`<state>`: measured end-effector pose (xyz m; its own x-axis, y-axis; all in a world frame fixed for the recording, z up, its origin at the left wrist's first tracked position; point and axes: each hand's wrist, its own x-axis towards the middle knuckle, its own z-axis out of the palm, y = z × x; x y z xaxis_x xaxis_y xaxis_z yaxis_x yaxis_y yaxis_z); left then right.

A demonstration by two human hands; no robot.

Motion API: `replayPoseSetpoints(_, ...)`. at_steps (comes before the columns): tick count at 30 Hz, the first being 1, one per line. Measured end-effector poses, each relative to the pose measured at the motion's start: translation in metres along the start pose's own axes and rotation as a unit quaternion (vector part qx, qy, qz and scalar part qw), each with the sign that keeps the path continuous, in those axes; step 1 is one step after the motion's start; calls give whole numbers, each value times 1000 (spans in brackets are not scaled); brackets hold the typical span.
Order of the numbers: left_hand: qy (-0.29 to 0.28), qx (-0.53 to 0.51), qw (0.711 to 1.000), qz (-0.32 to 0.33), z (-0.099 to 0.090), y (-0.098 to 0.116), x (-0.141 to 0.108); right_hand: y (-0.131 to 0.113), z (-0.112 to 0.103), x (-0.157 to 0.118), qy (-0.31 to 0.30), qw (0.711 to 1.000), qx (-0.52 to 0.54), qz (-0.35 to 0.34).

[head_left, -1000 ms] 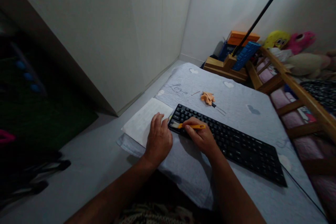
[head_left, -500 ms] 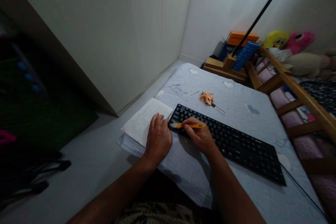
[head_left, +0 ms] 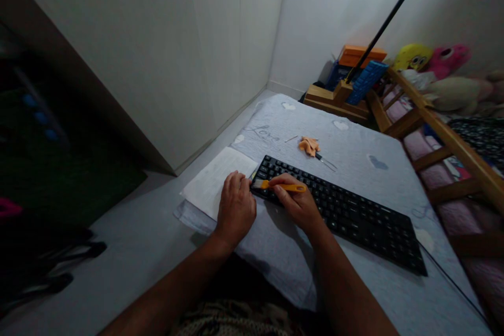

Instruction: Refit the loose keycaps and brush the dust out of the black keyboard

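A paintbrush (head_left: 289, 187) with a yellow handle and pale bristles is pinched in my right hand (head_left: 299, 202). Its bristles touch the left end of a black keyboard (head_left: 358, 215), which lies slantwise on the cloth-covered table. My left hand (head_left: 237, 205) lies palm down beside that end, partly over a white paper sheet (head_left: 214, 181). Its fingers are extended and slightly bent, the nearest fingertips against the keyboard's corner; the thumb is hidden. Beyond the keyboard sit a crumpled orange cloth (head_left: 309, 146) and a dark-handled metal tool (head_left: 326, 161) with thin prongs.
A small thin stick (head_left: 291, 138) lies near the orange cloth. The keyboard's cable (head_left: 449, 279) runs off to the right. A pale wardrobe (head_left: 212, 63) stands at left, a wooden bed rail (head_left: 452, 131) at right. A black pole (head_left: 388, 21) rises from a wooden base at the back.
The brush's bristles have shifted slightly left toward the keyboard's edge, the right hand moving with them. My left hand stays in nearly the same place.
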<state>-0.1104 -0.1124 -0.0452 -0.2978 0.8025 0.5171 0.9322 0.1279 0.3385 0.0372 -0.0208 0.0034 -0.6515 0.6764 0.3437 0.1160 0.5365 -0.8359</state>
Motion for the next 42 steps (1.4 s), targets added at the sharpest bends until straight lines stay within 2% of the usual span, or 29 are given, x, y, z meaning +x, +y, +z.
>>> replayPoseSetpoints(4, -5, -1, 1000, -2, -1, 1, 1, 1, -2, -1, -19, 999, -35, 3)
replayPoseSetpoints(10, -21, 13, 1000, 5, -3, 2, 0, 1, -26, -3, 26, 994, -104, 28)
replayPoseSetpoints(13, -27, 28, 999, 12, -2, 1, -1, -1, -35, -4, 44, 994, -97, 37)
replayPoseSetpoints(17, -31, 33, 999, 18, 0, 1, -2, -2, -32, -5, 64, 996, -31, 49)
replayPoseSetpoints(20, -33, 26, 999, 14, 0, 0, -2, -1, -25, -5, 43, 998, -1, 48)
replayPoseSetpoints(23, -29, 12, 999, 5, -1, 0, -1, 0, -24, -4, 7, 998, -18, 53)
replayPoseSetpoints(30, -35, -6, 999, 1, -3, 1, 1, -2, -48, -4, -39, 992, -94, 70)
replayPoseSetpoints(38, -35, 4, 999, 13, -3, 1, 0, 1, -72, -11, -54, 988, -106, 97)
replayPoseSetpoints(42, -45, 15, 999, 12, -3, 1, 1, -1, -74, -13, -47, 990, -84, 103)
